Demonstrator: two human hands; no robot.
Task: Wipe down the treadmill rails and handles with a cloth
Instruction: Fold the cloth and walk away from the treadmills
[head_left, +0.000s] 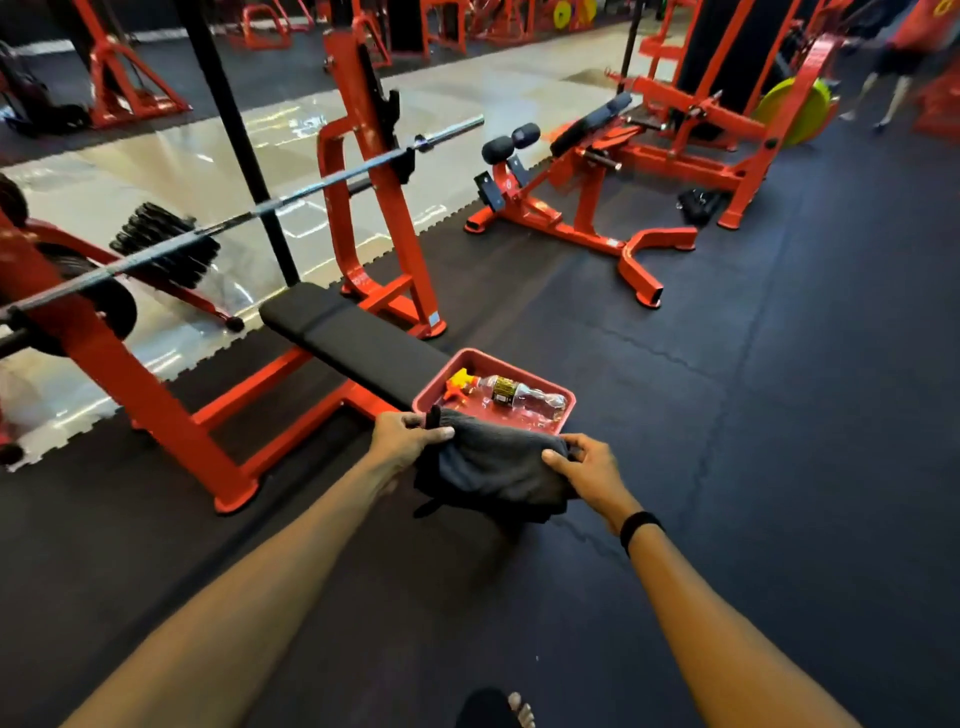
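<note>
A dark grey cloth (493, 467) hangs stretched between both hands in front of me, above the black rubber floor. My left hand (408, 436) pinches its left top edge. My right hand (587, 470) grips its right side, with a black band on that wrist. Just behind the cloth a red tray (569, 399) sits on the near end of a black padded bench (353, 343). A clear spray bottle (511, 392) with a yellow and red nozzle lies in the tray. No treadmill is in view.
A red bench-press frame (171, 415) with a steel barbell (249, 213) stands at left. A red leg machine (582, 202) and plate-loaded machines stand behind. A person (904, 57) walks at far right. My foot (519, 709) shows at the bottom edge.
</note>
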